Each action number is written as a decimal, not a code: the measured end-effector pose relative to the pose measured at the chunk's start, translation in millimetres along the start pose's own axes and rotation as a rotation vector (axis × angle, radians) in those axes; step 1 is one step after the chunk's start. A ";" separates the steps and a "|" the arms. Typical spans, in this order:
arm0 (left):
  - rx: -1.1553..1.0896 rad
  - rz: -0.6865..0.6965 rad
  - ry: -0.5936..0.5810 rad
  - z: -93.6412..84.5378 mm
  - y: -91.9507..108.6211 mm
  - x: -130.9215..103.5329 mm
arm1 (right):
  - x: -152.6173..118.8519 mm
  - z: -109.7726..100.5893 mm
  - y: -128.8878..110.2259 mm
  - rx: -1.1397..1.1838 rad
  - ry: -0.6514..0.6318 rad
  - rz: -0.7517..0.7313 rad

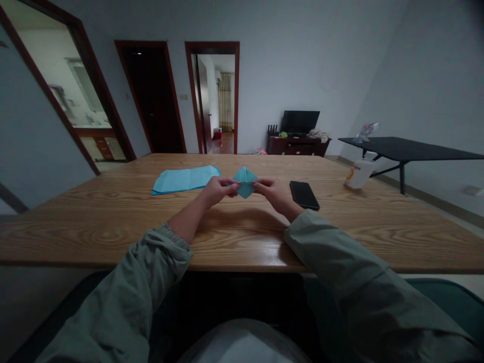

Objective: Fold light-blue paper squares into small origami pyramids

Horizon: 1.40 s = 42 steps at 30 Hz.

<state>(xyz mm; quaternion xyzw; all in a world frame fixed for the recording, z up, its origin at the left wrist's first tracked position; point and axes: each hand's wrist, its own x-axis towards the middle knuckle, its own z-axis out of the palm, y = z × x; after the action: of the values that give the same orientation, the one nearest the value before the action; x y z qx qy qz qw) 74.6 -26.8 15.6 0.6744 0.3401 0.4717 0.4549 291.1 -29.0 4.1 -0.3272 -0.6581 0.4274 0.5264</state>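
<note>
Folded paper (245,189): a small blue piece with a raised point, held between the hands near the middle of the table (242,244).
Left hand (216,191): thumb and fingers pinched narrow on the left corner.
Right hand (276,194): the same narrow pinch on the right corner.
Good grip: light, level and equal on both sides; a harder pull from one hand could skew the centre crease or tear a corner.
Creases: best guided along the folds already there, with fingertips near the edges so the layers do not bunch.
Hidden: how the layers lie beneath the fingers; I cannot tell.
Blue sheets (185,180): flat, left of the hands.
Phone (304,195): just beside the right hand.
White container (359,174): far right.
</note>
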 end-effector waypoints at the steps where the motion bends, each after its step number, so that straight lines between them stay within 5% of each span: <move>1: -0.001 -0.014 0.008 0.3 0.8 -0.4 | -0.6 0.2 -1.0 0.006 -0.002 0.004; 24: 0.198 0.142 0.115 4.4 3.8 -1.1 | -7.0 4.8 -15.8 -0.261 -0.004 -0.067; 33: -0.018 0.124 0.121 9.2 1.2 2.5 | -6.9 9.2 -18.0 -0.225 0.061 -0.123; 42: 0.084 0.093 0.148 8.1 0.8 4.8 | -2.0 8.7 -10.0 -0.290 0.027 -0.150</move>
<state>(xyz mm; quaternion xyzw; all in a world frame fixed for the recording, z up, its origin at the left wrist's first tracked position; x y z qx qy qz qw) 83.9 -25.2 16.9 0.6714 0.3607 0.5261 0.3774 283.3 -36.9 11.6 -0.3556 -0.7284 0.2830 0.5127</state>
